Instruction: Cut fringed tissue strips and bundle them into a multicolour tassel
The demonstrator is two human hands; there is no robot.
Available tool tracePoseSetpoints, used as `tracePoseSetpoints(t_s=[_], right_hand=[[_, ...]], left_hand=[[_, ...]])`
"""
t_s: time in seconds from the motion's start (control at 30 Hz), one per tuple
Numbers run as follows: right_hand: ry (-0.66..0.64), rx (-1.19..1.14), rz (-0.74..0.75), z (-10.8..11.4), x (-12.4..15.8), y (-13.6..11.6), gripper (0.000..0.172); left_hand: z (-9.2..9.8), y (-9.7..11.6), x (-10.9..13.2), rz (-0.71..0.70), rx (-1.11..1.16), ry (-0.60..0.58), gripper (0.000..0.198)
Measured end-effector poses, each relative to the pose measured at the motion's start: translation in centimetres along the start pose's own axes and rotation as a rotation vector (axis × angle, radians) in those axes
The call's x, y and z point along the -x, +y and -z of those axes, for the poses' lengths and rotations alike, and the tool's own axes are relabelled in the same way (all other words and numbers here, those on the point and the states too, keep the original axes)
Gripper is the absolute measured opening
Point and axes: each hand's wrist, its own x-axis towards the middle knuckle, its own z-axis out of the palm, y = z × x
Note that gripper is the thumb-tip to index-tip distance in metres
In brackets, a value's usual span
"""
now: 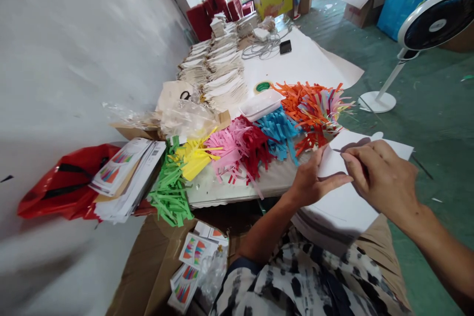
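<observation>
My left hand [311, 177] grips a small white paper piece [331, 162] with a curved, scalloped edge, thumb along its lower side. My right hand [381, 173] is closed at the piece's right edge, thumb and forefinger pinching it. Under both hands a larger white paper sheet [351, 207] lies on my lap, apparently on a stack whose lower edges show. Orange paper strips [299, 98] lie on the table just beyond my hands. My right hand's curled fingers are partly hidden.
Bundles of blue [279, 131], pink [225, 145], yellow [196, 158] and green paper strips [172, 190] line the table's front edge. Behind them are a white plastic tray [261, 105], green tape [262, 87] and paper stacks [225, 66]. A standing fan [377, 102] is at right, an open carton [148, 266] below left.
</observation>
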Motion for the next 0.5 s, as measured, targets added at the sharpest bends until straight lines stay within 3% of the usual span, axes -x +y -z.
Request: tracePoseSetpoints(t_s=[0.2,0.3,0.4,0.47,0.5], right_hand=[[0.086,0.119,0.167,-1.4,-0.9,0.2,0.019],[0.066,0.153,0.185,-1.0,-1.4,-0.2,0.021],[0.12,0.112,0.068,0.5,-1.0,-0.3,0.05],[0.147,-0.032,-0.105,1.1,0.2,0.2,0.077],[0.123,-0.157,-0.194,1.1,1.1,0.7,0.082]], left_hand=[[-0.7,0.3,0.9,0.058,-0.025,0.022,0.048],[-1.0,-0.2,1.0,0.176,0.116,0.075,0.044],[-0.6,-0.9,0.7,0.301,0.376,0.223,0.059],[0.0,-1.1,0.3,0.324,0.486,0.326,0.064],[0.3,-1.2,0.1,0.332,0.527,0.356,0.066]])
